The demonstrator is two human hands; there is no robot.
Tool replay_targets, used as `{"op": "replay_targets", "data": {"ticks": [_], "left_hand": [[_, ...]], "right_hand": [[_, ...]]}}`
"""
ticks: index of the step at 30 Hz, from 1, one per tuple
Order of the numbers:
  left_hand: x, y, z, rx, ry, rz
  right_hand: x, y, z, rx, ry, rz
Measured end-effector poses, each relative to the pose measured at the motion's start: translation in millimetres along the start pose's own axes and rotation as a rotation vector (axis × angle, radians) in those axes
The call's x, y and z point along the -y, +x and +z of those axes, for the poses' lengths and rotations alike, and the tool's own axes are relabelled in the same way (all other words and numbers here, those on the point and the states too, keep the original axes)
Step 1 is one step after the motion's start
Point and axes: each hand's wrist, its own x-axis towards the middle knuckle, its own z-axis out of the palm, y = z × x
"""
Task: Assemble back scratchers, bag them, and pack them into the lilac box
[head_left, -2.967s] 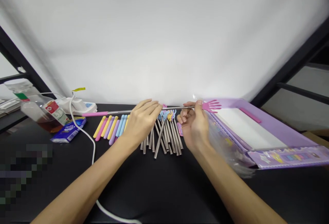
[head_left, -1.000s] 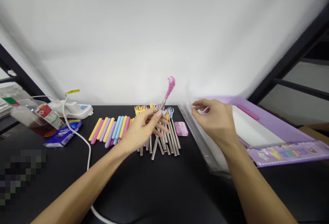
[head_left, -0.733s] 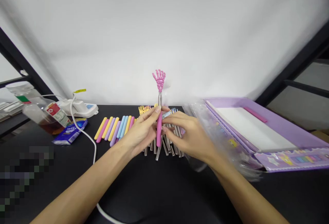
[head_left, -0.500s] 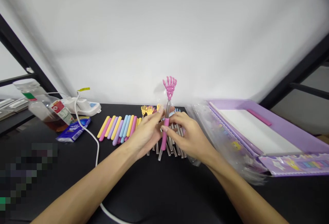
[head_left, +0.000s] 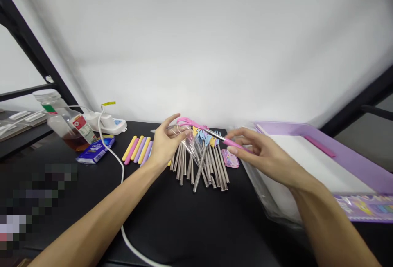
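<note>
My right hand (head_left: 264, 154) grips the pink handle of a telescopic back scratcher (head_left: 215, 134), which lies almost level with its pink hand-shaped head pointing left. My left hand (head_left: 166, 142) pinches a clear plastic sleeve (head_left: 181, 130) around that head. Under both hands, on the black table (head_left: 190, 222), lies a pile of metal scratcher rods (head_left: 199, 162) with small coloured hand tips. A row of pastel foam grips (head_left: 138, 149) lies to the left of the pile.
A purple display box (head_left: 322, 156) with clear bags in front sits at the right. A small pink card (head_left: 230, 158) lies beside the rods. At left are a tea bottle (head_left: 66, 126), a blue packet (head_left: 95, 153), a white power strip (head_left: 106, 124) and its cable (head_left: 123, 177).
The pink scratcher was stretched out level, then collapsed and held upright by both hands. Now it is tipped level, head to the left, with the clear sleeve over the head.
</note>
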Motion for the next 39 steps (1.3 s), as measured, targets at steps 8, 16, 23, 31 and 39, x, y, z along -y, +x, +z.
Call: {"op": "replay_targets", "data": {"ticks": [8,16,23,31,39], "left_hand": [[-10,2,-1.4,-0.11,-0.042,0.034],[-12,3,-1.5,-0.225,-0.075,0.05],[-9,1,1.4,-0.199,-0.035,0.051],[-3,-9,11.7,-0.016,-0.031,0.071],[0,-22,26.4,0.1,-0.077,0.04]], "right_hand": [[-11,-17,-34,0.347,-0.195,0.113],[-18,-14,-34,0.285,-0.341,0.168],[-14,-9,-28,0.087,-0.36,0.04],[-11,-4,-15,-0.012,-0.041,0.126],[-10,6,16,-0.028,0.27,0.163]]}}
